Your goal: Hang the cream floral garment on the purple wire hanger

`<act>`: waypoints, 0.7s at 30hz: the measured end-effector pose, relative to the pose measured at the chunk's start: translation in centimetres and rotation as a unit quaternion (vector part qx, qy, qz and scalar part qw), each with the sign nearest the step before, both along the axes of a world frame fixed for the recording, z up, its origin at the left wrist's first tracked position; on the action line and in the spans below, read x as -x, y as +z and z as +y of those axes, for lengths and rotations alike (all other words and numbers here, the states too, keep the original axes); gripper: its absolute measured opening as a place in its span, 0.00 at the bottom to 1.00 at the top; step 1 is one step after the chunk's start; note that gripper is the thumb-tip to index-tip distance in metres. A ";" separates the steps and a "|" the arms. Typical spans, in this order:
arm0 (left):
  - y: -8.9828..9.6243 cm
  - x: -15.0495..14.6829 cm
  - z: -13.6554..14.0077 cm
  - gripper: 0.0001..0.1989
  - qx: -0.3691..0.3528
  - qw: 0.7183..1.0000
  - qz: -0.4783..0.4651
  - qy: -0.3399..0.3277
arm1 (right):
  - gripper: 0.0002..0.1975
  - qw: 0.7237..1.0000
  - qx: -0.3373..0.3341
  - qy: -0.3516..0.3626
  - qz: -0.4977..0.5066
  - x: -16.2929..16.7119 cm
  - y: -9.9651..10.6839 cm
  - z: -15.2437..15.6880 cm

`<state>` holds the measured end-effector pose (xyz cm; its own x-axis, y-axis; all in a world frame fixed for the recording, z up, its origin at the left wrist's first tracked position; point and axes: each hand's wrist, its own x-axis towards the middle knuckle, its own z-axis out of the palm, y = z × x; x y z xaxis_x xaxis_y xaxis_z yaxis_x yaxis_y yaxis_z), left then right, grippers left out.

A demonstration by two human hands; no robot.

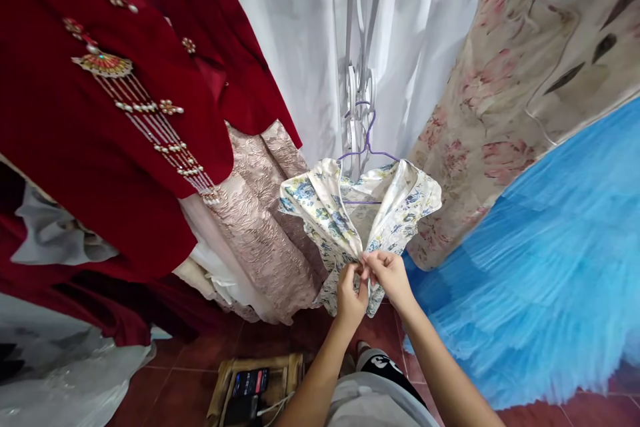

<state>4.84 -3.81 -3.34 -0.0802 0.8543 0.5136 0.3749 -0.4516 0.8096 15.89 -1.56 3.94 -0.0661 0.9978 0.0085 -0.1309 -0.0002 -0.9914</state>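
A white blouse with blue and green flowers (336,217) hangs on a purple hanger (369,147), which is hooked on a white rack part in front of me. Its collar falls open in a V. At the bottom of that V, my left hand (352,290) and my right hand (387,273) meet, fingers closed on the two front edges of the blouse. Whatever fastening lies between the fingertips is hidden.
A red velvet garment with a beaded ornament (105,63) hangs at left, beside a pink textured skirt (273,227). At right hang a floral beige dress (480,120) and blue tulle (540,267). A wooden stool (220,390) holding a phone (250,382) stands on the red-tiled floor.
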 end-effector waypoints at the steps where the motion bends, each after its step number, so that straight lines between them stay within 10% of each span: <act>1: 0.1 -0.4 -0.1 0.04 0.007 1.000 0.000 -0.005 | 0.23 1.000 -0.010 -0.020 0.005 0.0 1.2 0.9; 8: -0.1 -3.5 -0.7 0.08 0.069 0.997 -0.010 -0.032 | 0.20 0.982 -0.151 -0.108 0.035 -0.1 10.6 8.8; 14: -1.2 -1.8 -0.1 0.07 0.113 0.992 -0.004 -0.054 | 0.21 0.975 -0.194 -0.096 0.058 -0.5 12.5 10.6; 17: 2.4 0.2 1.7 0.08 0.054 0.998 -0.005 -0.023 | 0.19 0.979 -0.180 -0.076 0.058 -0.9 12.0 9.7; 21: 11.8 2.9 6.2 0.13 -0.135 0.989 0.035 0.044 | 0.14 0.982 -0.179 -0.035 0.042 -1.4 11.8 8.3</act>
<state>1.97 2.37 8.50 -0.1046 0.6762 0.7293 0.4730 -0.6112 0.6346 17.32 6.74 15.78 0.0178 0.9322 0.3615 -0.1998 0.3576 -0.9123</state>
